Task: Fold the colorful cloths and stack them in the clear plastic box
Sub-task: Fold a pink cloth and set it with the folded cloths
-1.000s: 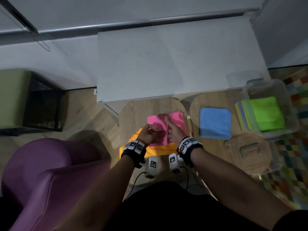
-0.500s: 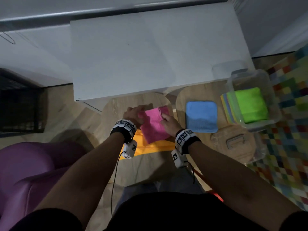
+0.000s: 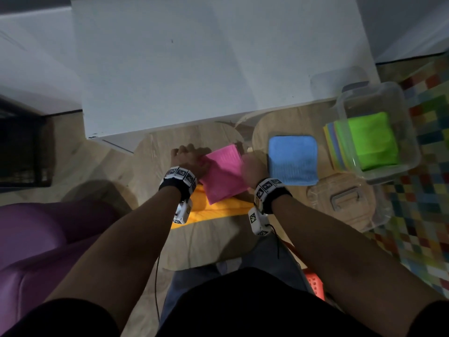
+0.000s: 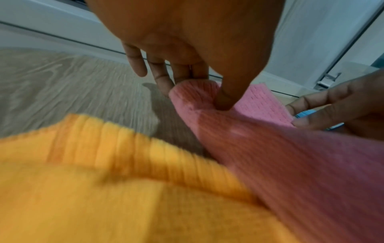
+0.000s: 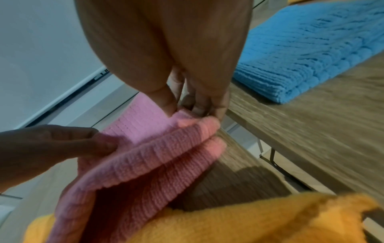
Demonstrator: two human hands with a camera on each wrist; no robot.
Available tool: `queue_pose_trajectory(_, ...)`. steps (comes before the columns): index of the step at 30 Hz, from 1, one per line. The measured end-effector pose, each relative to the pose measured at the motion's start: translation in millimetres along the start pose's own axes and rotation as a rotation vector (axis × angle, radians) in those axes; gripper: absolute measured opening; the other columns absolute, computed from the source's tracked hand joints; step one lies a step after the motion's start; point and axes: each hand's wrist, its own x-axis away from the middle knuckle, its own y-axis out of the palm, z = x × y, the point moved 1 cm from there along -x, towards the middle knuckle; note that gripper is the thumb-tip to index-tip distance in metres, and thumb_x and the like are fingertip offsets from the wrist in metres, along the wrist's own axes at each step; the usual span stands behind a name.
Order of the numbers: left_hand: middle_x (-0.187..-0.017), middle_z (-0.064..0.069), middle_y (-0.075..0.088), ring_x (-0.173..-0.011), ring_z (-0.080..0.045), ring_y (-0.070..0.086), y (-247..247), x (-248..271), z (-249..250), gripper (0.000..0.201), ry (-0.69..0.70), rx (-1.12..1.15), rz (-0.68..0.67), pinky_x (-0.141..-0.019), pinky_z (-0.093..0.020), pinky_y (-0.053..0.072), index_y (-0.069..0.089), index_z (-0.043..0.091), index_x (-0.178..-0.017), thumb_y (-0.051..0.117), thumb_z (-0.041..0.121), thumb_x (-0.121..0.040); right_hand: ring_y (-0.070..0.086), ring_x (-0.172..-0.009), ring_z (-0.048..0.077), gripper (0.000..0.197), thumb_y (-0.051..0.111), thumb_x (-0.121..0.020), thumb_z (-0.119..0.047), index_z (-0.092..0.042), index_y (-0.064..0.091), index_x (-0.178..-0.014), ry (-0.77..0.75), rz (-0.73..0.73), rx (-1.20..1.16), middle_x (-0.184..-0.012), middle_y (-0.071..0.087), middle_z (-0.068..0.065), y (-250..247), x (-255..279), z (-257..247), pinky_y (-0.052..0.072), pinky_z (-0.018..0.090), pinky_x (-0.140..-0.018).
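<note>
A folded pink cloth [image 3: 224, 175] [image 4: 280, 152] [image 5: 133, 162] is held between both hands above a wooden stool. My left hand [image 3: 188, 159] [image 4: 199, 88] pinches its left corner between thumb and fingers. My right hand [image 3: 252, 164] [image 5: 193, 113] pinches its right corner. An orange cloth [image 3: 213, 210] [image 4: 99, 189] [image 5: 239, 225] lies under the pink one. A folded blue cloth [image 3: 292, 162] [image 5: 307, 44] lies on the stool to the right. The clear plastic box [image 3: 408, 132] at the far right holds a green cloth [image 3: 373, 139] on top of several others.
A white cabinet [image 3: 206, 64] stands behind the two wooden stools [image 3: 165, 161]. The box's clear lid [image 3: 345, 200] lies near the blue cloth. A purple chair [image 3: 43, 246] is at the left, a chequered mat [image 3: 425, 215] at the right.
The pink cloth has been folded narrower and lifted by its two far corners. My hands moved apart to its left and right sides. The head view shifted closer.
</note>
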Motion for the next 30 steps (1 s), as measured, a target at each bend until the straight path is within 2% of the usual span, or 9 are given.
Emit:
queue_pose_trajectory(5, -0.115, -0.008, 0.057, -0.108, -0.034, 0.049, 1.7, 24.4, 5.6, 0.057, -0.144, 0.211, 0.149, -0.091, -0.043, 0.036, 0.055, 0.021, -0.12, 0.057, 0.058, -0.077, 0.056, -0.075, 0.013, 0.028, 0.047, -0.096, -0.011, -0.015, 0.045, -0.124, 0.055, 0.101, 0.015, -0.108, 0.061, 0.008, -1.2, 7.8, -9.0, 0.042, 0.019, -0.056)
queue_pose_trajectory(7, -0.105, -0.009, 0.058, -0.099, -0.034, 0.053, 1.1, 44.2, 11.1, 0.057, -0.153, 0.293, 0.296, -0.083, -0.042, 0.039, 0.056, 0.016, -0.109, 0.053, 0.061, -0.075, 0.056, -0.087, 0.018, 0.026, 0.053, -0.093, -0.018, -0.018, 0.044, -0.117, 0.004, 0.206, 0.084, -0.112, 0.054, 0.006, -1.4, 14.2, -12.6, 0.049, 0.027, -0.067)
queue_pose_trajectory(9, -0.096, -0.005, 0.057, -0.088, -0.03, 0.057, 6.7, 67.7, 19.2, 0.061, -0.043, 0.379, 0.296, -0.077, -0.038, 0.043, 0.054, 0.016, -0.103, 0.05, 0.068, -0.072, 0.052, -0.099, 0.019, 0.019, 0.06, -0.087, -0.022, -0.023, 0.047, -0.101, -0.102, 0.281, 0.223, -0.109, 0.051, 0.001, -0.6, 21.8, -11.7, 0.048, 0.035, -0.085)
queue_pose_trajectory(12, -0.109, -0.004, 0.055, -0.095, -0.025, 0.057, 21.1, 93.9, 31.5, 0.085, 0.025, 0.345, 0.0, -0.081, -0.039, 0.049, 0.045, 0.016, -0.122, 0.061, 0.074, -0.062, 0.06, -0.092, 0.018, 0.009, 0.06, -0.086, -0.016, -0.021, 0.053, -0.088, -0.196, 0.067, 0.278, -0.093, 0.059, -0.003, 7.5, 33.9, -5.0, 0.052, 0.034, -0.081)
queue_pose_trajectory(14, -0.115, -0.006, 0.052, -0.101, -0.028, 0.056, 34.4, 100.0, 35.7, 0.081, -0.029, 0.3, -0.105, -0.081, -0.039, 0.049, 0.041, 0.016, -0.126, 0.07, 0.062, -0.066, 0.063, -0.098, 0.02, 0.013, 0.058, -0.087, -0.012, -0.017, 0.061, -0.099, -0.164, -0.135, 0.272, -0.102, 0.066, 0.0, 11.2, 41.1, 2.0, 0.053, 0.034, -0.086)
queue_pose_trajectory(18, -0.1, -0.007, 0.063, -0.092, -0.033, 0.061, 38.1, 104.0, 44.9, 0.029, -0.087, 0.259, -0.027, -0.074, -0.036, 0.043, 0.055, 0.018, -0.104, 0.058, 0.039, -0.083, 0.058, -0.11, 0.02, 0.024, 0.052, -0.094, -0.011, -0.012, 0.064, -0.115, -0.187, -0.224, 0.215, -0.117, 0.064, 0.005, 7.8, 54.3, 7.0, 0.043, 0.027, -0.09)
queue_pose_trajectory(22, -0.087, -0.01, 0.068, -0.084, -0.035, 0.063, 33.8, 120.0, 39.2, 0.016, -0.244, 0.243, -0.041, -0.072, -0.035, 0.042, 0.057, 0.018, -0.089, 0.053, 0.033, -0.086, 0.056, -0.114, 0.025, 0.028, 0.049, -0.094, -0.004, -0.007, 0.063, -0.118, -0.257, -0.248, 0.217, -0.121, 0.061, 0.011, -0.8, 62.6, 1.3, 0.043, 0.029, -0.091)
queue_pose_trajectory(27, -0.088, -0.008, 0.069, -0.091, -0.033, 0.064, 28.3, 119.2, 31.4, 0.042, -0.608, 0.657, 0.057, -0.068, -0.03, 0.043, 0.059, 0.018, -0.095, 0.063, 0.057, -0.078, 0.06, -0.109, 0.027, 0.035, 0.044, -0.092, 0.002, -0.007, 0.062, -0.122, -0.318, -0.294, 0.189, -0.119, 0.064, 0.014, -3.4, 67.9, 3.5, 0.05, 0.039, -0.096)
queue_pose_trajectory(30, -0.096, -0.003, 0.063, -0.09, -0.028, 0.062, 22.0, 106.7, 42.0, 0.068, -0.667, 0.812, -0.055, -0.069, -0.029, 0.044, 0.058, 0.018, -0.109, 0.065, 0.072, -0.068, 0.062, -0.108, 0.022, 0.041, 0.043, -0.09, 0.001, -0.018, 0.065, -0.119, -0.274, -0.344, 0.21, -0.117, 0.067, 0.004, 2.9, 66.9, 12.2, 0.051, 0.042, -0.097)
